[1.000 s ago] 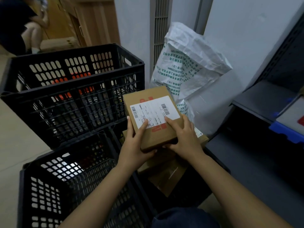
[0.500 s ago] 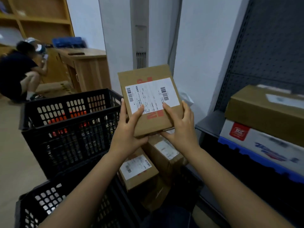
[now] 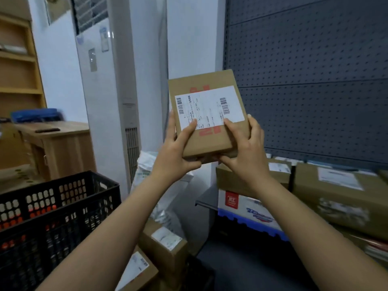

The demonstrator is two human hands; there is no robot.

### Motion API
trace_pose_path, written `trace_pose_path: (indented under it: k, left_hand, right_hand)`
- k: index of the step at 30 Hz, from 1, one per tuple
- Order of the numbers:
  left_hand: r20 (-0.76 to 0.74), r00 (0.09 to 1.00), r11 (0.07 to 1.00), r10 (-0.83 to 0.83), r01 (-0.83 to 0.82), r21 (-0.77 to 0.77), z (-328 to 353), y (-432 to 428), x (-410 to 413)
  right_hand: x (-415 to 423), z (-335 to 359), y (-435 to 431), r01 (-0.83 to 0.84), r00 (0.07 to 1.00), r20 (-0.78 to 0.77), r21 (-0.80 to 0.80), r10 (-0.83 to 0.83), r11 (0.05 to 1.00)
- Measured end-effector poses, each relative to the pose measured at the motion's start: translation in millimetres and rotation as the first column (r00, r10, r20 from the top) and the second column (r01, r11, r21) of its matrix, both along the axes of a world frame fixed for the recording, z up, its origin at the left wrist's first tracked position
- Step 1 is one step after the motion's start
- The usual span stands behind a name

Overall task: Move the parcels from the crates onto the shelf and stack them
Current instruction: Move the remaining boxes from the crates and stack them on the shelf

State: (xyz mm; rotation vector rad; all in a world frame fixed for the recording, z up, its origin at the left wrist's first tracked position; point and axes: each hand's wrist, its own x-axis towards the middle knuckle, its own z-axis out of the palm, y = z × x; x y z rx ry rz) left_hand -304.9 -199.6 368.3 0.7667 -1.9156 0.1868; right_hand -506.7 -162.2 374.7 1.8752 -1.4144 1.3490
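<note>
Gripping one parcel (image 3: 206,114), my left hand (image 3: 176,156) and right hand (image 3: 245,158) have fingers (image 3: 189,129) clamped round it; shelf (image 3: 206,196) holds several boxes (image 3: 336,196), loose parcels (image 3: 165,246) wait below.

No word or number reads clearly. The cardboard parcel (image 3: 206,141) carries a white shipping label (image 3: 210,108) with two barcodes (image 3: 224,106) and print too fine to read, stuck over red printing (image 3: 210,131). Below the parcel to its right, a white-and-blue carton (image 3: 249,211) shows a red square logo (image 3: 231,198) and blurred blue script. Below it to the left, a white sack (image 3: 144,171) bears illegible green print.
</note>
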Motion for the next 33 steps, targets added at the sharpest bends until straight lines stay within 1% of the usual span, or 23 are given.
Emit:
trace_pose_path:
  k: [3, 8, 14, 18, 22, 28, 33]
  left_hand:
    - [0.003, 0.997, 0.997, -0.075, 0.075, 0.007, 15.9, -20.1, -42.0]
    - [0.010, 0.980, 0.978, -0.198, 0.196, 0.073, 20.5, -69.5, -104.4]
    - [0.007, 0.956, 0.946, -0.294, 0.290, 0.142, 5.9, -128.8, -155.2]
    - [0.011, 0.939, 0.918, -0.345, 0.335, 0.211, -3.8, -156.8, -169.1]
    - [0.019, 0.922, 0.888, -0.387, 0.367, 0.278, -9.6, -188.3, -176.8]
    - [0.013, 0.902, 0.857, -0.431, 0.405, 0.318, -6.2, -216.5, -189.8]
    - [-0.009, 0.899, 0.845, -0.438, 0.415, 0.338, -10.1, -232.5, -194.8]
  right_hand:
    - [-38.6, 11.6, -7.0, 0.088, 0.996, 0.010, -0.015, -0.088, 0.996]
    - [-93.7, 14.6, -32.1, 0.193, 0.981, 0.027, 0.025, -0.193, 0.981]
    - [-133.6, 1.5, -65.4, 0.303, 0.950, 0.038, 0.120, -0.310, 0.945]
    - [-142.6, -8.8, -81.7, 0.358, 0.927, 0.041, 0.192, -0.372, 0.914]
    - [-145.1, -14.0, -101.0, 0.377, 0.908, 0.083, 0.260, -0.410, 0.889]
    - [-151.2, -10.7, -123.4, 0.356, 0.886, 0.177, 0.334, -0.429, 0.873]
    - [-157.5, -13.8, -139.3, 0.336, 0.892, 0.192, 0.328, -0.410, 0.883]
